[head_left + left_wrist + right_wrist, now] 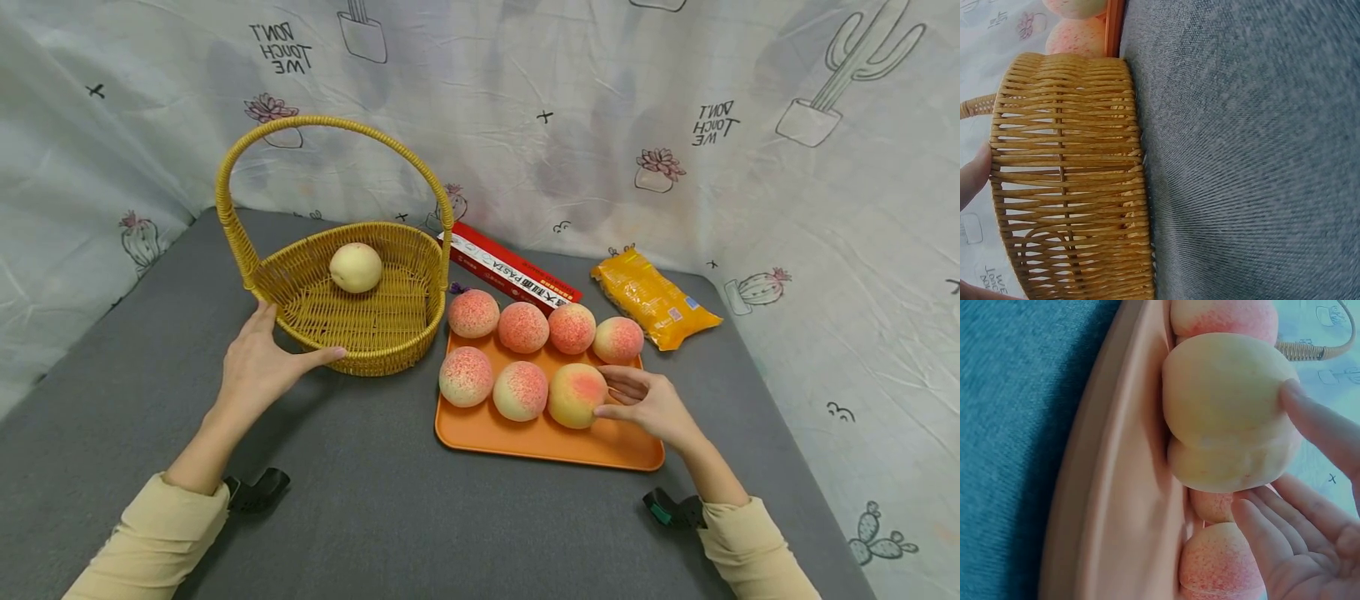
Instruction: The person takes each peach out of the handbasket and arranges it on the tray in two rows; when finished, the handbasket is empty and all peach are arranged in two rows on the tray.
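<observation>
My left hand (262, 358) is spread at the near left side of a yellow woven basket (382, 362), its thumb along the front rim and its fingertips at the left rim. One pale peach (356, 267) lies inside the basket, toward the back. My right hand (656, 408) pinches a yellow peach with a pink blush (576, 397) at the front right of an orange tray (517, 442). In the right wrist view, the thumb presses this peach (1229, 412) and the fingers lie against its side. Several pink-speckled peaches (522, 327) fill the tray's back row; two more (521, 391) are to the left of the pinched one.
Behind the tray lies a long red and white pasta box (510, 267). An orange-yellow packet (652, 298) rests at the back right. The basket's tall handle (330, 122) arches over it. A patterned curtain (525, 125) hangs behind the grey tabletop (360, 508).
</observation>
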`<state>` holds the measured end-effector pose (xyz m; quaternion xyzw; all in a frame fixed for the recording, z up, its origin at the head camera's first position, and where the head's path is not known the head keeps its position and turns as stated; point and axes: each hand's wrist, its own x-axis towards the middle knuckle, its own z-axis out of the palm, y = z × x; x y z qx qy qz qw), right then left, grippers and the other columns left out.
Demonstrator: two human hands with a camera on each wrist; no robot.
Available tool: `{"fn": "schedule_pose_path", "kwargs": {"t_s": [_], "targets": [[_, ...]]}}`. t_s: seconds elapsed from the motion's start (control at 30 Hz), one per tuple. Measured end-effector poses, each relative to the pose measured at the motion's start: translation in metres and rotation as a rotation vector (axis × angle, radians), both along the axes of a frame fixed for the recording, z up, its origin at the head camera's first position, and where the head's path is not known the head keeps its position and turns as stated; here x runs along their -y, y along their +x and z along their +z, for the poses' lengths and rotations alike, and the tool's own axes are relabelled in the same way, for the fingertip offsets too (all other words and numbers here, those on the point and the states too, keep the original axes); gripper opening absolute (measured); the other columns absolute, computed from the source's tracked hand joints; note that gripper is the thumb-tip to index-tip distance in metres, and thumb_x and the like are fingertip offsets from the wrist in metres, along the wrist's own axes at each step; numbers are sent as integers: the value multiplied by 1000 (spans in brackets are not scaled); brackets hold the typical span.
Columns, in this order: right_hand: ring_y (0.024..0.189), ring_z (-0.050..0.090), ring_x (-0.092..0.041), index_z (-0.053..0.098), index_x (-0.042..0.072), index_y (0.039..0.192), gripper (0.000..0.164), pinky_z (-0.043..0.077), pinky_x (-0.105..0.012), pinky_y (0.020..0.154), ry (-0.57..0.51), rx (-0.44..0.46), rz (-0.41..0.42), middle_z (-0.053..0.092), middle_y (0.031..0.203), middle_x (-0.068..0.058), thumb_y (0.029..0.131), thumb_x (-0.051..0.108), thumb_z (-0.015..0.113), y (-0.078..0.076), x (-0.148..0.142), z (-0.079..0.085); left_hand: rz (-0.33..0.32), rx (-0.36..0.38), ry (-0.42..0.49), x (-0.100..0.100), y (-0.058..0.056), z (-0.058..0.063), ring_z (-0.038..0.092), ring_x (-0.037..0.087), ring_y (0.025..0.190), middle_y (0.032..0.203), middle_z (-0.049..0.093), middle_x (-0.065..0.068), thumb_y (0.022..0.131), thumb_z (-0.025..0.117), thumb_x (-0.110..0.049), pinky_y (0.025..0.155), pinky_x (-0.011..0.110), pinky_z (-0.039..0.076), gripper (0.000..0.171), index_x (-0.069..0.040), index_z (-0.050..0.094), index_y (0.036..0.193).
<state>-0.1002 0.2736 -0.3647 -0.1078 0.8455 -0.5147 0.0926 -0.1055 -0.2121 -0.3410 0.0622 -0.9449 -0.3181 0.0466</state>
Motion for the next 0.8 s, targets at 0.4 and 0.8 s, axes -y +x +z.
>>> {"fn": "schedule_pose_path", "kwargs": {"t_s": [0.4, 0.8], "targets": [[112, 57, -2, 50, -12, 134, 61, 48, -24, 94, -33, -6, 6, 53, 134, -29, 82, 5, 77, -2, 2, -3, 8, 7, 3, 0, 0, 0, 17, 54, 138, 156, 10, 32, 76, 77, -55, 104, 69, 23, 120, 14, 13, 149], [117, 58, -7, 44, -17, 135, 62, 47, -22, 94, -84, -21, 27, 46, 136, -37, 84, 0, 74, -4, 4, 17, -5, -7, 6, 1, 1, 1, 18, 55, 137, 155, 11, 33, 76, 77, -56, 103, 69, 23, 120, 15, 13, 149]]}}
